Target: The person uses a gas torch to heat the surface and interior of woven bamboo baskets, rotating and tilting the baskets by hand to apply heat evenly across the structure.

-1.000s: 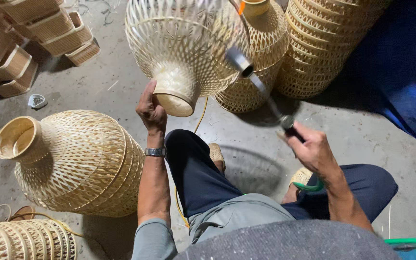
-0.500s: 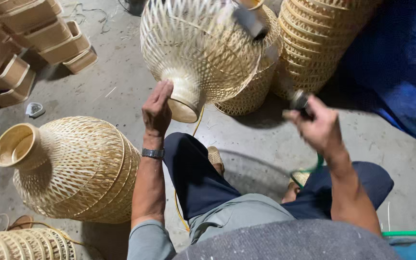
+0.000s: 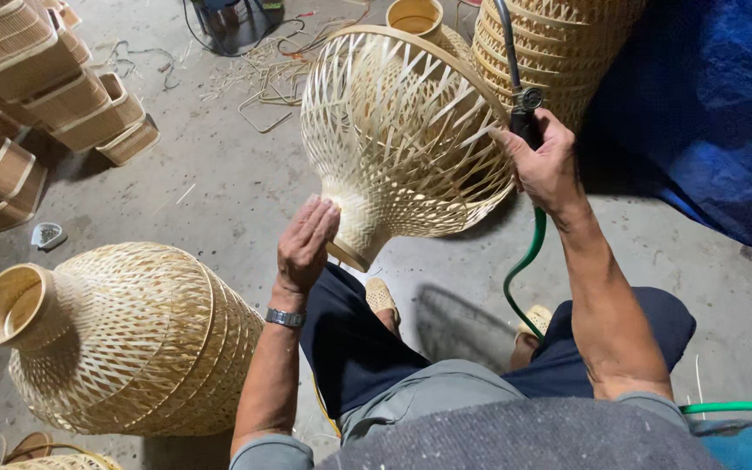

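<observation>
Left hand: our left hand (image 3: pixel 305 246) cups the narrow neck of the shade (image 3: pixel 398 139), fingers curled around it, and holds it up off the floor, tilted with its wide mouth away from us.
Right hand: our right hand (image 3: pixel 546 165) is closed around the black grip of a nozzle (image 3: pixel 515 74), whose metal tube runs up past the shade's right flank; a green hose (image 3: pixel 522 270) drops from the grip down between our knees.
Shade: open bamboo lattice, pale and even in colour, held above our lap (image 3: pixel 367 357); the nozzle lies just beside its rim, touching or nearly so, we cannot tell which.
Progress: we judge the work on this shade to be under way, not finished, since both hands are on it and the tool is at its side; no mark on the weave shows how much is treated.
Done or waiting: a second shade (image 3: pixel 124 339) lies on its side at our left, and a stack (image 3: pixel 567 43) of more stands behind; we cannot tell which of these are finished.
Around: woven trays (image 3: pixel 54 87) piled at far left, a blue tarp (image 3: pixel 707 122) at right, bare concrete floor (image 3: pixel 219 191).
</observation>
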